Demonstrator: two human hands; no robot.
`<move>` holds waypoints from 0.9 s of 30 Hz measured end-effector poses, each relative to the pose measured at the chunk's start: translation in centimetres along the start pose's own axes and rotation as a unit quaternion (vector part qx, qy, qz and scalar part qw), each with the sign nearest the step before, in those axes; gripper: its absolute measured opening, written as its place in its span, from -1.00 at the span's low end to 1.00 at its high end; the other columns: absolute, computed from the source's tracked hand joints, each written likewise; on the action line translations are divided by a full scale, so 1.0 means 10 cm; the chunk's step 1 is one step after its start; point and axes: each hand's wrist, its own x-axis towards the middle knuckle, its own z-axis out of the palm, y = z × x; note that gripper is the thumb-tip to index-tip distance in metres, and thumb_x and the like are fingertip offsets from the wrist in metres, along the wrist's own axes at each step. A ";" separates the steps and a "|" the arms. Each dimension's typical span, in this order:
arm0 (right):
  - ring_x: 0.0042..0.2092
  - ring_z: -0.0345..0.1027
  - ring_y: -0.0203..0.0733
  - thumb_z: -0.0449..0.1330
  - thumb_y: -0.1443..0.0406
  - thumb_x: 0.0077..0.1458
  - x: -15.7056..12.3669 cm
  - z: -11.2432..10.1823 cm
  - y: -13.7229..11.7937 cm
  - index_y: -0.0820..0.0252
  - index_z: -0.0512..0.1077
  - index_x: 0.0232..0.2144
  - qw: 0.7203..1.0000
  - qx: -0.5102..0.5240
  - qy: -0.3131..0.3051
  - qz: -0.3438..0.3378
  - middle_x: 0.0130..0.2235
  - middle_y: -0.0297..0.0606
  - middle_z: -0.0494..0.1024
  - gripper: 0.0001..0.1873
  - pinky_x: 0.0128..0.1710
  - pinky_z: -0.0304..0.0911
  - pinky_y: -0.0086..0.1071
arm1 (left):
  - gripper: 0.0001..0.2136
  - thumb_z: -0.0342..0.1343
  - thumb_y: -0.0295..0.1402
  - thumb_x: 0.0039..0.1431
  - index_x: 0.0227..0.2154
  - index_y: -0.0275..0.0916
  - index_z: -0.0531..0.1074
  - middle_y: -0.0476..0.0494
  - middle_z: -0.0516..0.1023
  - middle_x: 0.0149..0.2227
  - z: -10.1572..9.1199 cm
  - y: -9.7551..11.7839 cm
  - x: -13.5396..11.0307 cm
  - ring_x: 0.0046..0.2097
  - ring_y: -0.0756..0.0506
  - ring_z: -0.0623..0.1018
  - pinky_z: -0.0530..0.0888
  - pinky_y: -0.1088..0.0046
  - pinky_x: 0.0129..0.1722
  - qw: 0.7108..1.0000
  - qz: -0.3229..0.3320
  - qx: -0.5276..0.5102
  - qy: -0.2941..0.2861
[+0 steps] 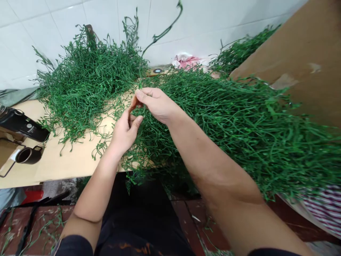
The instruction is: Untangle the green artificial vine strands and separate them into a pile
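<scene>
A long thin green stem with small buds and a curled tip rises from my right hand. My right hand is closed, its thumb and forefinger pinching the stem's lower part. Just below and to the left is my left hand, its fingers reaching up to the right fingertips and its thumb held apart. Whether anything lies inside its curled fingers is hidden. Under and right of both hands spreads a big heap of similar green stems. A second tangled pile of stems stands to the left.
Both piles lie on a tan board against a white tiled wall. A black bottle and a dark mug are at the left. A large cardboard sheet leans at the right. Behind lies a red-stained white cloth.
</scene>
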 end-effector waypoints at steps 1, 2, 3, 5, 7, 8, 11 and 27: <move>-0.45 0.19 -0.44 0.08 0.01 0.07 0.00 -0.01 0.01 0.24 0.30 -0.62 1.000 0.006 0.012 0.008 -0.55 -0.38 0.33 -0.55 -0.42 0.12 -0.51 | -0.78 -0.07 -0.27 0.21 -0.23 -0.25 0.40 -0.05 0.42 -0.41 0.01 0.00 0.00 -0.32 0.00 0.41 0.35 0.47 -0.30 1.000 -0.004 0.009 0.000; -0.45 0.20 -0.44 0.07 0.00 0.08 0.00 -0.03 0.04 0.23 0.30 -0.61 0.999 0.013 0.023 0.020 -0.55 -0.37 0.34 -0.55 -0.43 0.12 -0.51 | -0.79 -0.09 -0.29 0.21 -0.33 -0.26 0.40 -0.05 0.40 -0.45 0.01 0.01 -0.02 -0.33 0.00 0.41 0.34 0.48 -0.31 1.000 -0.002 0.021 -0.001; -0.46 0.19 -0.43 0.07 -0.01 0.08 0.00 -0.05 0.06 0.23 0.29 -0.61 0.999 0.017 0.032 0.033 -0.55 -0.36 0.34 -0.55 -0.45 0.12 -0.51 | -0.79 -0.11 -0.31 0.22 -0.41 -0.25 0.39 -0.04 0.39 -0.47 0.00 0.02 -0.04 -0.35 0.00 0.40 0.32 0.48 -0.32 0.999 0.002 0.034 -0.006; -0.48 0.18 -0.43 0.06 -0.02 0.07 0.02 -0.08 0.13 0.23 0.28 -0.62 0.997 0.019 0.046 0.057 -0.56 -0.36 0.33 -0.54 -0.48 0.10 -0.51 | -0.77 -0.12 -0.34 0.21 -0.50 -0.24 0.34 -0.02 0.35 -0.52 -0.01 0.04 -0.10 -0.40 0.01 0.36 0.28 0.50 -0.37 0.998 0.005 0.059 -0.017; -0.52 0.14 -0.44 0.07 -0.02 0.07 0.05 -0.09 0.19 0.22 0.27 -0.63 0.996 0.003 0.065 0.062 -0.58 -0.36 0.30 -0.53 -0.51 0.08 -0.50 | -0.77 -0.13 -0.35 0.21 -0.53 -0.23 0.30 0.00 0.31 -0.56 -0.01 0.07 -0.16 -0.47 0.02 0.31 0.22 0.50 -0.43 0.996 -0.003 0.085 -0.014; -0.53 0.12 -0.44 0.08 -0.02 0.06 0.07 -0.08 0.22 0.22 0.26 -0.64 0.995 -0.009 0.077 0.056 -0.59 -0.37 0.28 -0.54 -0.52 0.07 -0.50 | -0.77 -0.12 -0.35 0.21 -0.54 -0.23 0.28 0.01 0.29 -0.58 -0.01 0.08 -0.18 -0.50 0.03 0.27 0.20 0.50 -0.45 0.995 -0.010 0.095 -0.011; -0.56 0.08 -0.45 0.08 -0.02 0.06 0.12 -0.04 0.28 0.21 0.23 -0.64 0.994 -0.030 0.101 0.041 -0.62 -0.39 0.24 -0.54 -0.53 0.08 -0.50 | -0.77 -0.13 -0.33 0.20 -0.55 -0.22 0.27 0.04 0.22 -0.63 -0.01 0.12 -0.22 -0.56 0.04 0.21 0.15 0.49 -0.49 0.994 -0.038 0.103 -0.009; -0.68 0.05 -0.52 -0.06 -0.07 0.12 0.12 0.06 0.02 0.17 0.11 -0.57 0.977 0.061 0.154 0.133 -0.64 -0.44 0.22 -0.53 -0.70 -0.14 -0.52 | -0.71 -0.18 -0.25 0.24 -0.55 -0.23 0.22 0.04 0.21 -0.61 -0.03 0.06 -0.30 -0.55 0.07 0.22 0.18 0.51 -0.53 0.993 -0.074 -0.075 -0.057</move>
